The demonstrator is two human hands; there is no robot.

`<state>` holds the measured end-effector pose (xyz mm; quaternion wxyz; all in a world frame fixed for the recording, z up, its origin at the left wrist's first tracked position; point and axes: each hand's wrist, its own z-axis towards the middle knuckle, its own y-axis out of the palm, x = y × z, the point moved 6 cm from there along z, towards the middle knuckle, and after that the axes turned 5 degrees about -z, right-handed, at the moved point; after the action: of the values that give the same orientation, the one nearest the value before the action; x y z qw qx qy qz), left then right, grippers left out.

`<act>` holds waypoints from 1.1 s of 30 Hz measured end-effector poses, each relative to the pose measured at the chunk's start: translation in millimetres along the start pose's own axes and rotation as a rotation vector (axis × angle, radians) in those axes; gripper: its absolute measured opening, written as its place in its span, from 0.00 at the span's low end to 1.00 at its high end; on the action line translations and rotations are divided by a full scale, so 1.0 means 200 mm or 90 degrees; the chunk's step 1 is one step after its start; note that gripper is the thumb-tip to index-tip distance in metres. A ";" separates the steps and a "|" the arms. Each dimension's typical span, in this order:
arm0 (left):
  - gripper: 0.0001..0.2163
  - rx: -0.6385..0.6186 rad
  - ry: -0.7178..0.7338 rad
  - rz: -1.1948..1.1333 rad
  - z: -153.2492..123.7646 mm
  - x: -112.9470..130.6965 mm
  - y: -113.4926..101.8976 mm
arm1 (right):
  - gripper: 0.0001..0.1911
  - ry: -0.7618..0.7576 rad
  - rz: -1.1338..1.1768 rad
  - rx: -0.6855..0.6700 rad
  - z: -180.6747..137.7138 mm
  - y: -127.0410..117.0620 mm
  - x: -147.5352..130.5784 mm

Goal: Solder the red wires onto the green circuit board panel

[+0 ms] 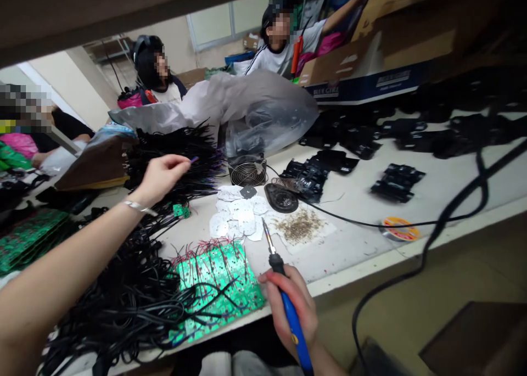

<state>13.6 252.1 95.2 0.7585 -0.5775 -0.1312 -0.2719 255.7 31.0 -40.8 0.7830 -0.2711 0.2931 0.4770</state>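
Observation:
My right hand (293,304) is closed round the blue handle of a soldering iron (284,288), whose tip points up over the white bench near a green circuit board panel (214,285) with red and black wires. My left hand (161,174) reaches out over a heap of black wires (181,151) and pinches the purple end of one wire (193,160). A bracelet sits on that wrist.
A small round fan (247,171), a dark iron stand (282,198), white pads (239,214), solder debris (302,225) and a solder spool (400,229) lie on the bench. Black plastic parts (397,181) spread right. More cables (123,299) pile left. Other people sit opposite.

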 end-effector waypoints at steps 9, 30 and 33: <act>0.09 -0.185 0.098 -0.196 -0.74 0.16 -0.06 | 0.07 -0.031 0.019 -0.139 0.22 0.27 -0.16; 0.10 -0.282 0.134 -0.224 -0.84 0.12 -0.02 | 0.06 -0.245 -0.076 -0.159 0.24 0.46 -0.31; 0.12 -0.302 0.148 -0.137 -0.84 0.11 -0.04 | 0.07 -0.230 -0.045 -0.175 0.23 0.44 -0.28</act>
<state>7.8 85.3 63.1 0.5788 -0.6868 -0.0369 -0.4382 163.8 65.9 18.5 0.7948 -0.2957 0.0706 0.5253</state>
